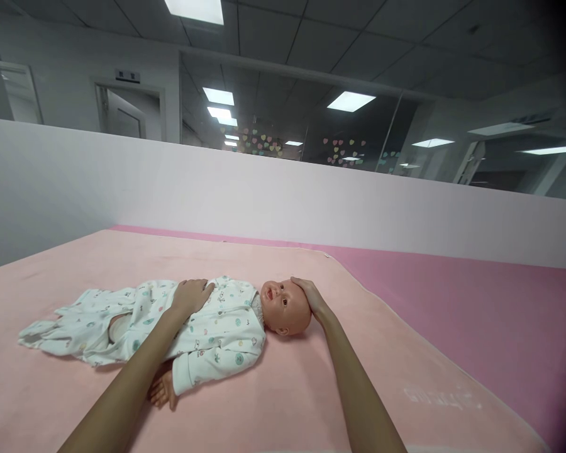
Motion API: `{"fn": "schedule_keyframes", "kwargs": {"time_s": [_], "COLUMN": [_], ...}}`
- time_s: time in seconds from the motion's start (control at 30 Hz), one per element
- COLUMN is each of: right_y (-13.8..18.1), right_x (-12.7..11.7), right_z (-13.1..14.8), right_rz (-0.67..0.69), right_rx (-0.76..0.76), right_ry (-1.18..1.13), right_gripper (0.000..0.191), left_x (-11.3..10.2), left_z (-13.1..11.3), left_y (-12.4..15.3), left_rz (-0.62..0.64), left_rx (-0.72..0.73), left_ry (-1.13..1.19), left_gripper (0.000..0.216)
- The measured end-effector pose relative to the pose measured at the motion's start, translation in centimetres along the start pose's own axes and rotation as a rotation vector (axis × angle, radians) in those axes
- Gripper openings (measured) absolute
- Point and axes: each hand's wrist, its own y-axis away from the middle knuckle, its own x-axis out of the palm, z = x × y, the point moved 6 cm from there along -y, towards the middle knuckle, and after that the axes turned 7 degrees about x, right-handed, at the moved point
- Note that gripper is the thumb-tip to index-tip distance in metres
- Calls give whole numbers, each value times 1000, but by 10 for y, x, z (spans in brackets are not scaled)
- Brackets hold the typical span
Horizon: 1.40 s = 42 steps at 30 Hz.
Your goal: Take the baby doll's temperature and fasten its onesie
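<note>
A baby doll [287, 308] lies on its back across the bed, head to the right and legs to the left. It wears a white romper [221, 333] with a small coloured print. My left hand [191, 296] rests flat on the doll's belly, its fingers stretched over the cloth. My right hand [310, 294] lies along the top of the doll's bald head, fingers extended and touching it. Under my left forearm, one bare doll hand [163, 387] sticks out of a sleeve. A gap in the romper shows near the doll's legs.
A peach blanket [405, 352] covers most of a pink mattress [490, 314]. Behind it runs a low white partition wall [283, 195]. Beyond stand a doorway [129, 113] and a glass window with heart stickers [264, 143].
</note>
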Motion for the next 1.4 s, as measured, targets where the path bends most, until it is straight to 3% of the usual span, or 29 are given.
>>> {"fn": "schedule_keyframes", "kwargs": {"time_s": [0.83,1.17,1.4], "right_y": [-1,-12,-2], "right_x": [-1,-10,-3], "right_z": [1,-5,-3], "right_rz": [-23,-108,-30], "right_rx": [-10,-51,7], "right_ry": [-2,-31,21], "right_gripper": [34,32,36], "left_x": [-3,-5,-4], "left_z": [-1,-3,-2], "left_y": [2,3,2], "left_rz": [-9,-16,-19], "left_rx": [1,2,1], "left_ry": [-4,-8,4], "left_gripper": [44,43,43]}}
